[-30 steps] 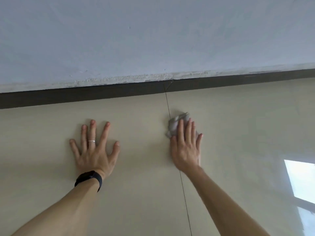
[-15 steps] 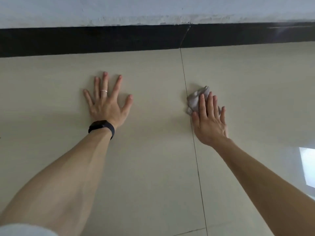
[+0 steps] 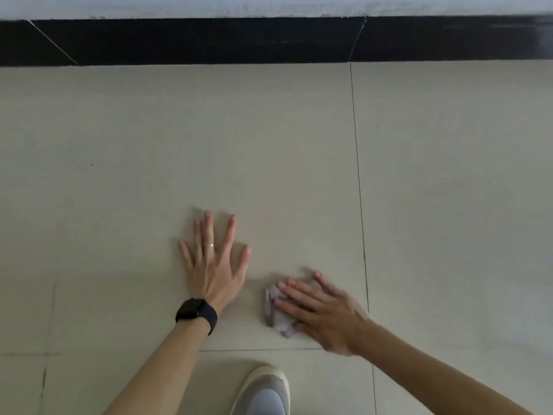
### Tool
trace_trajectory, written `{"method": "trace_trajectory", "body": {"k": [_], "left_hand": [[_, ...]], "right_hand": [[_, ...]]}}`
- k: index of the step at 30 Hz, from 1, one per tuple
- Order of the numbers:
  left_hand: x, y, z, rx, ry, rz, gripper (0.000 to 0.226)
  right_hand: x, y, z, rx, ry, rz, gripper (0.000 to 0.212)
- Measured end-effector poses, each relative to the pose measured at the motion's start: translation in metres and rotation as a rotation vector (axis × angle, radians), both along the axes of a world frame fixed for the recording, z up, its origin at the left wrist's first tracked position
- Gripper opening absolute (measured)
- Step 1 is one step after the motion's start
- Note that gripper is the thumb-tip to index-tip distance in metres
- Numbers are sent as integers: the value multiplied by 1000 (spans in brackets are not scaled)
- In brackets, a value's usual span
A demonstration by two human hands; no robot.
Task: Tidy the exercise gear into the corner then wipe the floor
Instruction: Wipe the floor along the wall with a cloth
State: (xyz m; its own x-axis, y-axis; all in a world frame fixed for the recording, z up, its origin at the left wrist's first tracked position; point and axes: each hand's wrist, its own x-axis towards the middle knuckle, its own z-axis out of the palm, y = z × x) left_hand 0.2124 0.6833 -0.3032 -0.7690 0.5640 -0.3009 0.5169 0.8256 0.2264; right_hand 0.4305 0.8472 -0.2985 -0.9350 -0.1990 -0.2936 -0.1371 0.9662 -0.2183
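My right hand (image 3: 321,311) lies flat on a crumpled pale grey cloth (image 3: 276,316) and presses it to the beige tiled floor (image 3: 269,145). The cloth sticks out at the hand's left side; the rest of it is hidden under the fingers and palm. My left hand (image 3: 214,265) rests flat on the floor a little to the left, fingers spread, holding nothing. It wears a ring and a black wristband. No exercise gear is in view.
A black skirting band (image 3: 209,40) runs along the foot of the white wall at the top. The toe of a grey and cream shoe (image 3: 264,390) shows at the bottom edge, just behind the hands. Thin tile joints cross the floor.
The view has tilted down and both hands have come back towards me, away from the wall. My right hand has dragged the cloth back and left across the tile joint.
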Motion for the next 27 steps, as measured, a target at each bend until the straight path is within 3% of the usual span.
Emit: {"method": "trace_trajectory", "body": {"k": [1, 5, 7, 10, 14, 16, 18, 20, 24, 27], "left_hand": [[9, -15, 1, -44, -20, 28, 70], [20, -30, -5, -108, -59, 62, 70], [26, -30, -7, -112, -65, 54, 69], [29, -35, -10, -99, -45, 69, 69], [30, -36, -5, -96, -60, 76, 70], [27, -37, -3, -104, -41, 54, 71], [22, -37, -2, -96, -18, 37, 72], [24, -38, -1, -82, 14, 37, 72], [26, -38, -11, -46, 77, 42, 71], [25, -41, -15, -67, -34, 38, 71]], "right_hand": [[-15, 15, -3, 25, 35, -98, 58], [-74, 74, -3, 65, 5, -853, 59], [-89, 67, -5, 38, -9, -1014, 61], [-81, 7, -9, -8, 52, -924, 61], [-2, -95, 0, -49, 44, -377, 63], [12, -95, 2, -59, 62, -128, 62], [-6, -63, -3, -13, 90, -77, 60], [-38, -21, -7, 47, 119, -300, 58], [-100, 57, -11, 63, 120, -1024, 59], [-114, 23, -15, 12, 124, -1168, 60]]}}
